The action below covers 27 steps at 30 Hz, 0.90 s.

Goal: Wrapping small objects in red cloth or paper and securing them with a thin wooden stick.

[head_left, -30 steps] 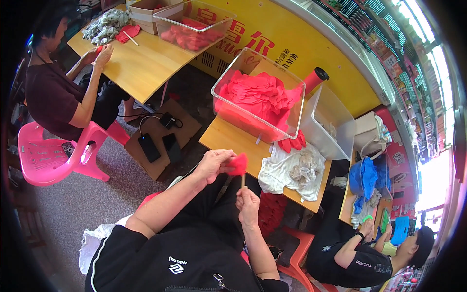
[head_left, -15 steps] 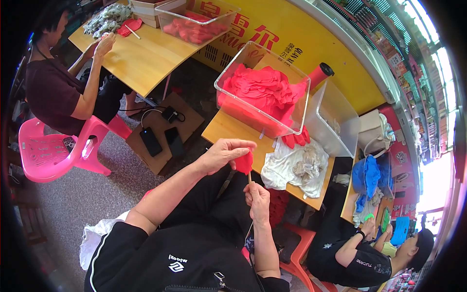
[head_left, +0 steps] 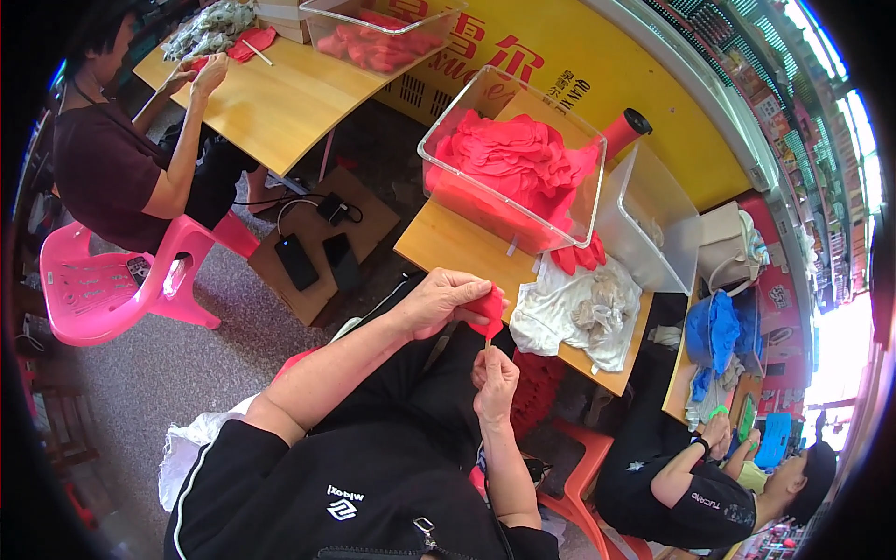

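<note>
My left hand [head_left: 448, 301] is closed on a small, flat red cloth piece [head_left: 489, 314], pinching it between thumb and fingers above my lap. A thin, light-coloured stick [head_left: 487, 343] meets the lower end of the cloth; whether it runs inside cannot be seen. Below, my right hand [head_left: 497, 383] grips this stick with its fingers curled. Just beyond my hands, several red cloth pieces [head_left: 579, 257] lie at the table edge beside a crumpled white cloth [head_left: 549, 313].
A clear plastic bin [head_left: 504, 200] heaped with red pieces stands on the wooden table [head_left: 448, 245], next to a second clear bin [head_left: 665, 210]. Phones [head_left: 297, 262] lie on cardboard at left. One co-worker [head_left: 112, 182] sits at the far-left table, another [head_left: 695, 490] at right.
Both hands, with the cloth and stick, have shifted slightly right in the picture. My left fingers have curled more around the red cloth, which now looks bent over.
</note>
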Each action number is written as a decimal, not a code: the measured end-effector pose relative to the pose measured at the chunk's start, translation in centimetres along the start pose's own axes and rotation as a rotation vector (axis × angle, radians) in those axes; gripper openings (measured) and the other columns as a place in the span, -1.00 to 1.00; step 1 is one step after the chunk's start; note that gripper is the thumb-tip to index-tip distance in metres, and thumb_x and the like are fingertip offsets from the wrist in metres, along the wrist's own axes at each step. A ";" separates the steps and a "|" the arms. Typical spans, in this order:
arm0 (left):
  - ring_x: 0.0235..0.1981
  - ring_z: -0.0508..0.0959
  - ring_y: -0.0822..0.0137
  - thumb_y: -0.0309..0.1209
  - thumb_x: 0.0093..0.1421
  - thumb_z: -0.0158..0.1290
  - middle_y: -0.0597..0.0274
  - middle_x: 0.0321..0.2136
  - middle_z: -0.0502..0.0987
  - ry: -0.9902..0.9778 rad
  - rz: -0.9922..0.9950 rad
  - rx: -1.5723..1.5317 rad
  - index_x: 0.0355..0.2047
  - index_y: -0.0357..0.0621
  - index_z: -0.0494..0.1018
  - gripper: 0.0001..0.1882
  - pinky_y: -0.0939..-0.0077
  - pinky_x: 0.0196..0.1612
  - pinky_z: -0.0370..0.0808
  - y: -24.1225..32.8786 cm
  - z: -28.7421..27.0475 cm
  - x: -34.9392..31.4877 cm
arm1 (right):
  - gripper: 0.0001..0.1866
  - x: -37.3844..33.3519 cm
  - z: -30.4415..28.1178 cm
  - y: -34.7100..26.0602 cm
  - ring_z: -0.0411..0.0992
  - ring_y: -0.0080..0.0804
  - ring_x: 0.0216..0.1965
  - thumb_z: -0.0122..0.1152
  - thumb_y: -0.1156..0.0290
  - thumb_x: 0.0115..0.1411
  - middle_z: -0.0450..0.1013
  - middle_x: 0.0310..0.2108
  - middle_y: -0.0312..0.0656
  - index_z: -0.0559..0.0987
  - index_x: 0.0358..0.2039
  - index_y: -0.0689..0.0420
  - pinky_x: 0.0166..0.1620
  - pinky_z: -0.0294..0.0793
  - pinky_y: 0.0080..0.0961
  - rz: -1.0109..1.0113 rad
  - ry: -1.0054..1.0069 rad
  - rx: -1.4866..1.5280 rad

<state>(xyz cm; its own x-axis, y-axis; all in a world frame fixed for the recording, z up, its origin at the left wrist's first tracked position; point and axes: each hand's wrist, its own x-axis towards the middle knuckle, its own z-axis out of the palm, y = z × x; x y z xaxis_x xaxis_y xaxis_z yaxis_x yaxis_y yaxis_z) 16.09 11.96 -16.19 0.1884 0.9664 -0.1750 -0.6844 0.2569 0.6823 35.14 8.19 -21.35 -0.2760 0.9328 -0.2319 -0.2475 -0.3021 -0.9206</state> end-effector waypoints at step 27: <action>-0.27 0.60 0.31 -0.29 0.32 -0.06 0.12 -0.26 0.57 0.234 0.087 -0.133 -0.18 -0.30 0.48 -0.71 0.41 -0.16 0.59 -3.5 -1.2 -0.3 | -0.63 -0.2 -0.8 -1.0 -0.06 -0.78 -0.78 0.00 0.16 0.33 0.04 -0.77 -0.53 0.44 -0.53 0.14 -0.69 -0.15 -0.75 0.288 -0.052 0.073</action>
<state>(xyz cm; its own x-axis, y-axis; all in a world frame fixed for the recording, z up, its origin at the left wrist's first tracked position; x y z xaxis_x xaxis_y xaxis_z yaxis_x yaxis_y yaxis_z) 17.56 10.79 -19.37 -0.0321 0.9566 -0.2897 -0.7801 0.1572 0.6056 36.15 8.46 -20.65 -0.3910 0.7960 -0.4620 -0.2176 -0.5677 -0.7940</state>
